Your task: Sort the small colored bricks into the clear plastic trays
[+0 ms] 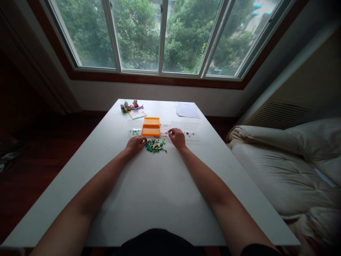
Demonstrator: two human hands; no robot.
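A heap of small building bricks (155, 146), mostly green with blue, yellow and dark red ones, lies on the white table. At its left edge is my left hand (135, 144), fingers curled together at the bricks; what they pinch is too small to make out. My right hand (178, 138) is beyond the heap to the right, thumb and fingertips closed above a clear tray where a few red bits show. Whatever it holds is hidden. Between and beyond the hands sits an orange box (151, 127). Green bricks (133, 132) lie in a clear tray to its left, and dark red bricks (189, 133) lie right of my right hand.
Small brick-built figures (130, 106) stand at the table's far left beside a colourful leaflet (137, 113). White paper sheets (187, 109) lie at the far right. A pale cushioned sofa (282, 167) is right of the table (160, 199), and a window is beyond it.
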